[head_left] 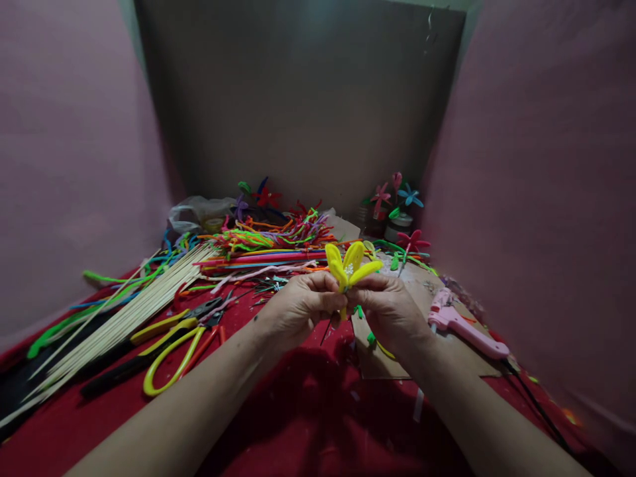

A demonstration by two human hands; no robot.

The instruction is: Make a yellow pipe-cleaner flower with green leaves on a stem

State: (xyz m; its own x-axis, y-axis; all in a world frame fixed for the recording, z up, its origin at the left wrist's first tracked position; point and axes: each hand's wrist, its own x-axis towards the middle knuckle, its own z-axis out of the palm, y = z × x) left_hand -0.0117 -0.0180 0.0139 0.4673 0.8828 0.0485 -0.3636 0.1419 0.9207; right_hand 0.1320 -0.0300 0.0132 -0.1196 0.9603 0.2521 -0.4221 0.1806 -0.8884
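Note:
A yellow pipe-cleaner flower with a pale, glittery centre is held up between my two hands, above the red cloth. My left hand pinches it from the left, low down near the base of the petals. On the other side, the fingers of my right hand are closed on its lower right petal and base. A thin dark stem end shows below the left fingers; the rest of the base is hidden by my fingertips.
Left lie bamboo skewers, pliers and yellow-handled scissors. Behind is a heap of coloured pipe cleaners. A pink glue gun rests on cardboard at right. Finished flowers stand at the back near a jar.

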